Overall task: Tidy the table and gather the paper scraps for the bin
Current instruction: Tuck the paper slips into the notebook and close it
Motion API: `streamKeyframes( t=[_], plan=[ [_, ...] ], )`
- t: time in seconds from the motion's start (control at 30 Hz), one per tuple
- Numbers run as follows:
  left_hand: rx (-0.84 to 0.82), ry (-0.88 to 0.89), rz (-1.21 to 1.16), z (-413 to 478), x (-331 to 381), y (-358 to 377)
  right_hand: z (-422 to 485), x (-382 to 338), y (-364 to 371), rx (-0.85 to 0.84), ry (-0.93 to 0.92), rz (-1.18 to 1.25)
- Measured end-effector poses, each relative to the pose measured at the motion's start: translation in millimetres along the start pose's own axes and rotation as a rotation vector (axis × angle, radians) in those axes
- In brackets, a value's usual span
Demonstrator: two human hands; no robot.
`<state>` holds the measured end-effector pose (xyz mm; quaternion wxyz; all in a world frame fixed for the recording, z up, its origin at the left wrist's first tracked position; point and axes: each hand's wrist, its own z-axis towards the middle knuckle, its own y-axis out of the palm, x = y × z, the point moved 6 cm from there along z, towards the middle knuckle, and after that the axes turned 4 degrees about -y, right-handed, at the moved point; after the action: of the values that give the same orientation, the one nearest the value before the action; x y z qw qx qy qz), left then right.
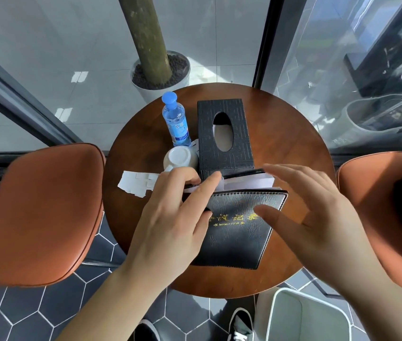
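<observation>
A black leather notebook with gold lettering lies on the round wooden table, its far edge lifted so white pages show. My left hand rests on the notebook's left side, fingers curled at its upper left corner. My right hand hovers with spread fingers over the notebook's right side, holding nothing. White paper scraps lie on the table left of my left hand. One more small scrap sits by the bottle's base.
A black tissue box, a water bottle and an upturned white cup stand behind the notebook. Orange chairs flank the table. A white bin stands on the floor at lower right. A potted trunk is beyond.
</observation>
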<state>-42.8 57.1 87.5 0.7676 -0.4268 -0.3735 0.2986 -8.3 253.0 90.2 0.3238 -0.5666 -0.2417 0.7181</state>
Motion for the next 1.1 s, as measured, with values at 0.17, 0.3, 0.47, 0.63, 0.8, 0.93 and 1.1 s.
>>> streamKeyframes(
  t=[0.17, 0.3, 0.47, 0.63, 0.8, 0.93, 1.1],
  plan=[
    [0.017, -0.004, 0.007, 0, -2, 0, -9, 41, 35, -0.069, 0.234, 0.191],
    [0.018, -0.032, 0.006, 0, -8, 1, -10, 62, 55, -0.148, 0.318, 0.335],
    [-0.036, -0.054, -0.013, 4, -12, 3, -11, 64, 71, -0.182, 0.295, 0.396],
    [-0.089, -0.071, -0.006, 10, -18, 6, -10, 65, 71, -0.106, 0.287, 0.382],
    [-0.095, -0.063, -0.023, 12, -20, 6, -8, 66, 72, -0.063, 0.275, 0.388],
    [-0.102, -0.074, -0.053, 14, -22, 4, -9, 66, 73, -0.037, 0.283, 0.418],
    [-0.121, -0.101, -0.072, 18, -24, 4, -10, 66, 74, -0.017, 0.293, 0.441]
  ],
)
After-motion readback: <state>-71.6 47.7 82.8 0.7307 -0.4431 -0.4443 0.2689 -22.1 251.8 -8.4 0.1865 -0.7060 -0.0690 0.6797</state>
